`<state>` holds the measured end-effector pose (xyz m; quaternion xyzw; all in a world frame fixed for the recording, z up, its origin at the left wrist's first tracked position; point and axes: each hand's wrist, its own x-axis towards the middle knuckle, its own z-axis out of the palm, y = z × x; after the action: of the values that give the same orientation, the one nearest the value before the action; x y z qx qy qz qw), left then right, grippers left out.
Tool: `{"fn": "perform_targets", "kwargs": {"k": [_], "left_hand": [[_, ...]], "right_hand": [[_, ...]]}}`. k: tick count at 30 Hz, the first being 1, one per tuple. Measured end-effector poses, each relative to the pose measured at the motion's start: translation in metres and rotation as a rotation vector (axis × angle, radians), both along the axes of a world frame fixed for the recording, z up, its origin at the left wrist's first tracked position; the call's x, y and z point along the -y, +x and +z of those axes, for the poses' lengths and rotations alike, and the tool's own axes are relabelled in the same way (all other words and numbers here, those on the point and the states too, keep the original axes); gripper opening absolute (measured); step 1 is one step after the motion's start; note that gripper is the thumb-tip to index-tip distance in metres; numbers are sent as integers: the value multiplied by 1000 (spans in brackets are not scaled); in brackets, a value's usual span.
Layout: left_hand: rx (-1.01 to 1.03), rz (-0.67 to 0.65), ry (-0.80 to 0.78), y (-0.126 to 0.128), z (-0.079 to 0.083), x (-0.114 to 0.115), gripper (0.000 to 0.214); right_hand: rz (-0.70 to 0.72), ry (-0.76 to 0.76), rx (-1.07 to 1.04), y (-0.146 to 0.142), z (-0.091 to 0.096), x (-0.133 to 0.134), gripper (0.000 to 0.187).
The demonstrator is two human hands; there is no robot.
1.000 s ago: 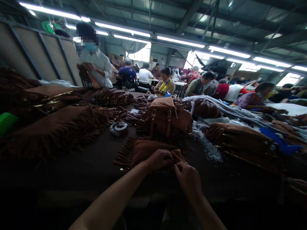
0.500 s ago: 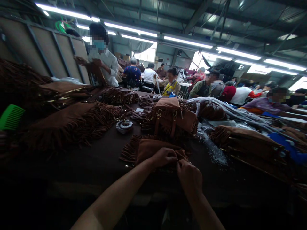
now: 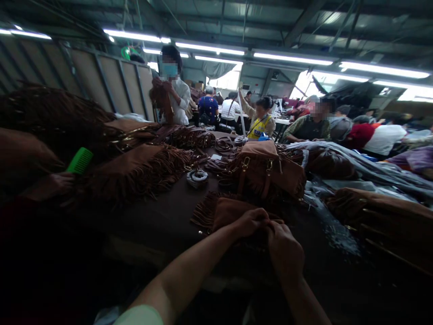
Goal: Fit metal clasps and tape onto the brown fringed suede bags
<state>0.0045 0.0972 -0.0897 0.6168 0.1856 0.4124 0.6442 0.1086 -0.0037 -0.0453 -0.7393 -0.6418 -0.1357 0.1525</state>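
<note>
A brown fringed suede bag lies on the dark table in front of me, its fringe spread out to the left. My left hand rests over the bag's right part, fingers closed in a pinch on its edge. Meeting it from the right, my right hand is closed too, thumb and fingertips pressed on the same edge. What exactly lies between the fingertips is too dark and small to make out. Just behind stands a pile of brown bags with straps and gold clasps.
Fringed bags are heaped at left, where a co-worker's hand holds a green comb. A wrapped strap coil lies mid-table. More bags and clear plastic are at right. A masked person stands beyond.
The whole view has swung left, so things sit further right. My hands stay on the bag's edge and have drawn closer together. The co-worker's hand with the comb shows more fully.
</note>
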Motion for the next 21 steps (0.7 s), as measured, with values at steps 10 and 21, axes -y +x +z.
{"fn": "perform_targets", "kwargs": {"k": [10, 21], "left_hand": [[-394, 239, 270, -27, 26, -10, 23], [-1477, 853, 461, -168, 44, -101, 35]], "right_hand": [[60, 136, 36, 13, -18, -7, 35], [35, 115, 0, 19, -22, -5, 33]]}}
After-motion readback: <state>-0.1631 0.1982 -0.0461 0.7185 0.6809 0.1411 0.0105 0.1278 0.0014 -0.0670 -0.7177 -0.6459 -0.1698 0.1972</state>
